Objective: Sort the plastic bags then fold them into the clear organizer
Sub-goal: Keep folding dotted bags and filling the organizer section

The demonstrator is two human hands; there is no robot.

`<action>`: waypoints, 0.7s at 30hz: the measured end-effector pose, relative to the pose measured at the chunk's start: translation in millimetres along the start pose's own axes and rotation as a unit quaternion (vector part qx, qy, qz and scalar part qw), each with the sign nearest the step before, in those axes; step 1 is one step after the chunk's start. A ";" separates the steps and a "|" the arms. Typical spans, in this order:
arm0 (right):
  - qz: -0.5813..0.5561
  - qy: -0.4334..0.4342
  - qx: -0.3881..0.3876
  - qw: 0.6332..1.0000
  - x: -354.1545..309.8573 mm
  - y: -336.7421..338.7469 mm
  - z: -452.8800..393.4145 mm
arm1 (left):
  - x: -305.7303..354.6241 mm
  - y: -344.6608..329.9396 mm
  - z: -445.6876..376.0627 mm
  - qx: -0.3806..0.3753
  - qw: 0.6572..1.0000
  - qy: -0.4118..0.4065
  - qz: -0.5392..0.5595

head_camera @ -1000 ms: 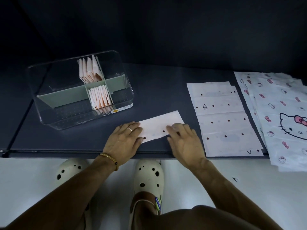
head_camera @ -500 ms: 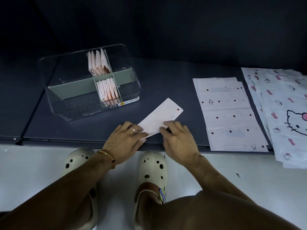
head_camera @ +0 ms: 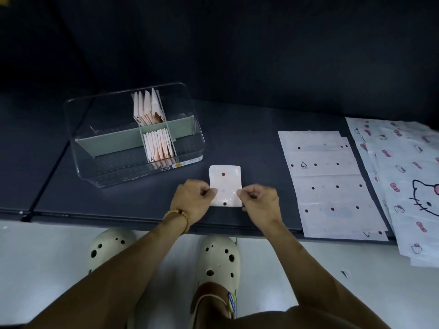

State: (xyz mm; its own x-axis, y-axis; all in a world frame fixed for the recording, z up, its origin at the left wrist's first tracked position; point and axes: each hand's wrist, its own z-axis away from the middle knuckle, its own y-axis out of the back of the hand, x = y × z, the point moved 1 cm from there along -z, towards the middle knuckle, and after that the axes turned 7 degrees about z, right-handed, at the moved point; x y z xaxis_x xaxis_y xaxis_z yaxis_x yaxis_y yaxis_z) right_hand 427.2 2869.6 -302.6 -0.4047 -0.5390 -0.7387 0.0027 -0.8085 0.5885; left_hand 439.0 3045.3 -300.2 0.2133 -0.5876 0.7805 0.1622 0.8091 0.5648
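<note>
Now our left hand (head_camera: 193, 200) and right hand (head_camera: 259, 203) pinch the folded bag (head_camera: 225, 184); beyond our left hand, the clear organizer (head_camera: 133, 136) holds folded bags (head_camera: 158, 146) in two compartments.

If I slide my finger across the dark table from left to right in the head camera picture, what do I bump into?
Clear organizer → left hand → folded bag → right hand → dotted bags pile → kitty bags pile.

A small folded bag (head_camera: 225, 185) — white with dark dots — lies flat near the table's front edge. Left and farther back, the clear organizer (head_camera: 133, 136) holds upright folded bags (head_camera: 158, 146). Right, flat dotted bags (head_camera: 330, 184) and cat-print bags (head_camera: 408, 181) lie stacked.
</note>
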 end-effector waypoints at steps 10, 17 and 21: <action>0.137 -0.042 0.028 0.989 -14.0 -8.5 -15.0 | 10.0 -14.8 -11.4 0.068 0.987 0.031 -0.139; 0.176 -0.026 -0.011 0.984 -18.2 2.6 -30.1 | 8.7 -15.9 -17.8 0.044 0.936 -0.213 -0.276; 0.205 0.068 0.038 0.976 -13.4 10.8 -31.3 | -0.2 -23.8 -15.4 -0.054 0.904 -0.279 -0.320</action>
State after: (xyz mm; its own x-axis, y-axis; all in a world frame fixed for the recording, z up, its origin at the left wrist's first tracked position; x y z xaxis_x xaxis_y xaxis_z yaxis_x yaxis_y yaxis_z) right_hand 461.3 2860.7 -296.6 -0.2587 -0.8439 -0.4700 0.0689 -0.5014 0.8625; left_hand 449.9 3026.2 -317.9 -0.4724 -0.8154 0.3347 0.1800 0.2825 0.9422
